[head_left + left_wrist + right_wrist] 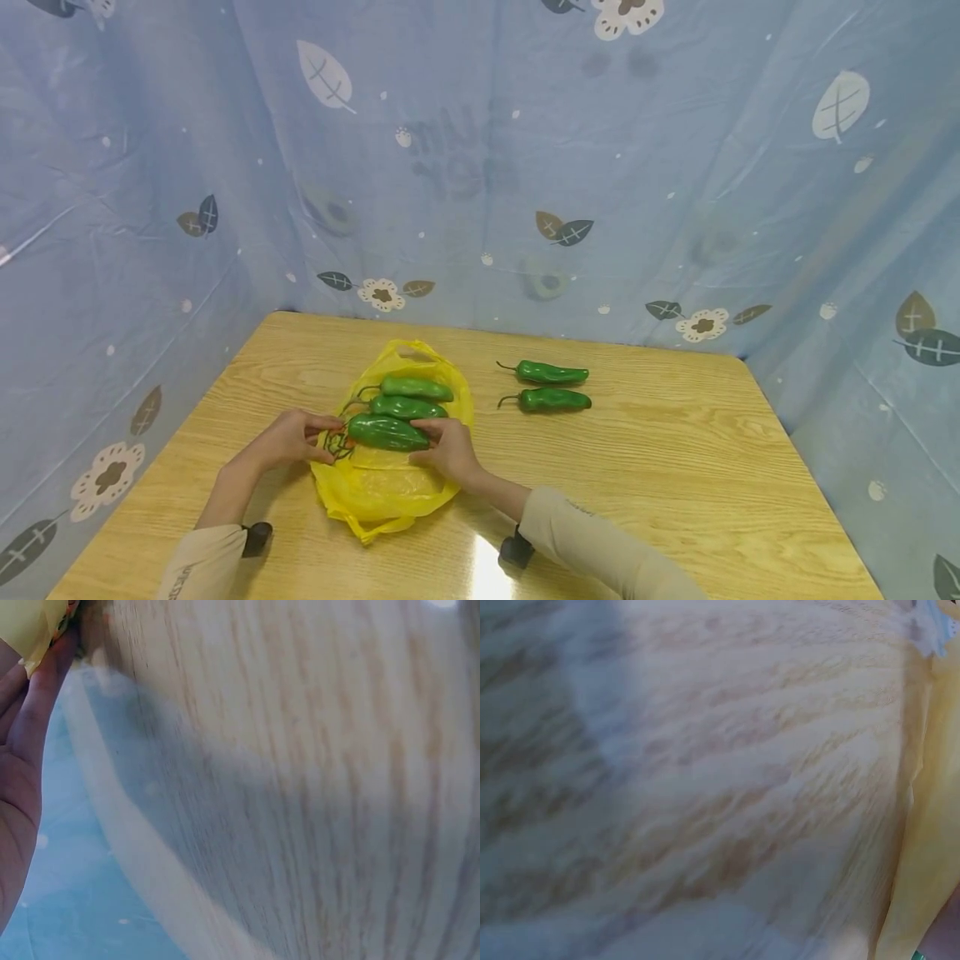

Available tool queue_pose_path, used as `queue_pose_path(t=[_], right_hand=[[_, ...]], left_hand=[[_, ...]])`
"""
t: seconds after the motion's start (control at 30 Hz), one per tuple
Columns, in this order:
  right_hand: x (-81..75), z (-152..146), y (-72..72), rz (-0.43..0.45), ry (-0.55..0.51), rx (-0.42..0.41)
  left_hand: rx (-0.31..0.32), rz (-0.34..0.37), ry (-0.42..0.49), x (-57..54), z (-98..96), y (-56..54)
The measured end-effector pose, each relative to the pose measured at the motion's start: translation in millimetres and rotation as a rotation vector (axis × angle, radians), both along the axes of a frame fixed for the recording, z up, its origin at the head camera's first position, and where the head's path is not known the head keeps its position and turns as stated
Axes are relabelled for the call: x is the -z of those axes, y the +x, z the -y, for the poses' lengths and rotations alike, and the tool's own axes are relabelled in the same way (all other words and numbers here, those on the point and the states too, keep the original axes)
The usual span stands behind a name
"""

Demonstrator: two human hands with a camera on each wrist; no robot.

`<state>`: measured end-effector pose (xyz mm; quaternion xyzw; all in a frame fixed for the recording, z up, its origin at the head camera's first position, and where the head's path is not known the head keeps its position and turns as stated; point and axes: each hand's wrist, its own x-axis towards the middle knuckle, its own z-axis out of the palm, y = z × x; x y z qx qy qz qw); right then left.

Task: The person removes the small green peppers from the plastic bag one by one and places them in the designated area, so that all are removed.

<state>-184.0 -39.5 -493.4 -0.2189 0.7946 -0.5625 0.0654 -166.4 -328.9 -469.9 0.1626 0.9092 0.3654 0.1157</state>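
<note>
A yellow plastic bag lies spread on the table, with three long green peppers in a stack of rows on it. These are the far pepper, the middle pepper and the near pepper. My left hand pinches the bag's printed left edge, its fingertips close by the near pepper's stem end. In the left wrist view, yellow film overlaps the fingers. At the other end, my right hand holds the near pepper's tip between thumb and fingers. The right wrist view shows mostly the bag's side.
Two more green peppers, a back one and a front one, lie side by side right of the bag. They rest on the wooden table. A blue patterned curtain hangs behind and at both sides.
</note>
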Motion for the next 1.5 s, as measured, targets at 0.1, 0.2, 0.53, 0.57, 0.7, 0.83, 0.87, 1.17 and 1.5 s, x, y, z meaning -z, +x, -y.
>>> queue_pose_path(t=[0.1, 0.2, 0.53, 0.57, 0.7, 0.83, 0.87, 1.17, 1.5], right_hand=[[-0.5, 0.9, 0.9, -0.007, -0.001, 0.010], [-0.2, 1.5, 1.3, -0.018, 0.021, 0.023], [2.3, 5.2, -2.6, -0.137, 0.097, 0.009], [1.8, 5.6, -3.1, -0.157, 0.113, 0.005], [0.6, 8.0, -4.9, -0.240, 0.174, -0.002], [1.9, 10.8, -5.5, -0.257, 0.185, 0.011], [2.3, 11.2, -5.6, -0.256, 0.188, 0.017], [1.4, 11.0, -9.3, -0.226, 0.237, -0.027], [1.7, 8.0, -12.4, -0.153, 0.172, -0.038]], left_hand=[[0.003, -0.007, -0.009, 0.4, 0.2, 0.0], [0.002, -0.005, -0.005, 1.2, 0.0, 0.1], [0.001, -0.017, -0.005, 2.0, 0.1, 0.6], [0.001, -0.020, -0.007, 2.0, 0.2, 0.7], [0.006, -0.036, -0.020, 1.3, -0.4, 1.0], [0.004, -0.047, -0.032, 0.6, -0.8, 1.5], [0.002, -0.049, -0.035, 0.3, -0.9, 1.7], [0.005, -0.045, -0.027, 2.8, 0.1, 1.8], [-0.010, -0.029, -0.025, 3.6, -1.3, 1.1]])
